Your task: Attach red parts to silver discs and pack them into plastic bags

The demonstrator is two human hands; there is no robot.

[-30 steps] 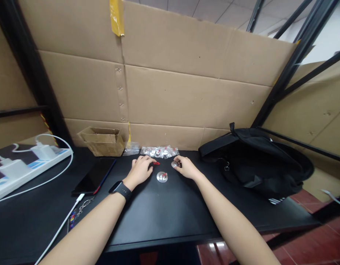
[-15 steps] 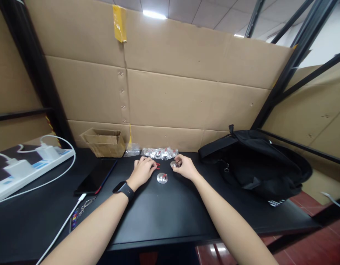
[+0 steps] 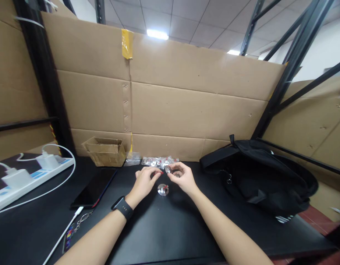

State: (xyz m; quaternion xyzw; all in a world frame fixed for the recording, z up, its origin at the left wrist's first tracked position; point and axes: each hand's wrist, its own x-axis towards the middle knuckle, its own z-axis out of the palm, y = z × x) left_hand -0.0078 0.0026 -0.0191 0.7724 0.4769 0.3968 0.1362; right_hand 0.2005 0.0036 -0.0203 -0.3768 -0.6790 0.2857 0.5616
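Observation:
My left hand, with a dark watch on its wrist, pinches a small red piece that looks like thin cord. Opposite it, my right hand grips a shiny silver metal disc by its edge, tilted up off the table. The disc and the red piece are close together; whether they touch I cannot tell. Below the hands, a second silver disc with a red bit on it lies flat on the black table. Behind the hands sit several discs in clear plastic bags.
An open cardboard box and a clear bag stand by the cardboard wall. Leftward are a black phone, a white cable, a keychain and a power strip. A black backpack lies on the right.
My left hand has lifted the red piece from the table. My right hand has brought its disc leftward and up, nearer the left fingers. The view has tilted upward.

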